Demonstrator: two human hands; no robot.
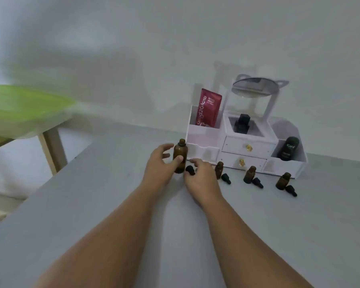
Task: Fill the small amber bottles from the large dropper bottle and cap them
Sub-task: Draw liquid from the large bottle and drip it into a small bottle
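Note:
The large amber bottle point(180, 155) stands uncapped on the grey table point(258, 225), just in front of the organizer's left end. My left hand point(159, 164) holds it, with the thumb on its front and the fingers spread behind. Its black dropper cap point(190, 170) lies at the bottle's foot. My right hand point(201, 178) rests beside the cap with its fingers loosely curled and nothing in its grip. Three small amber bottles point(219, 169) point(249, 174) point(283, 180) stand open in a row to the right. A black cap lies by each of them point(226, 178) point(258, 182) point(291, 190).
A white drawer organizer point(245, 147) stands against the wall behind the bottles. It holds a red sachet point(208, 109), a black bottle point(242, 122), a dark Kahf bottle point(289, 148) and a tilted mirror point(256, 86). A green surface on a wooden leg point(52, 150) is at the left.

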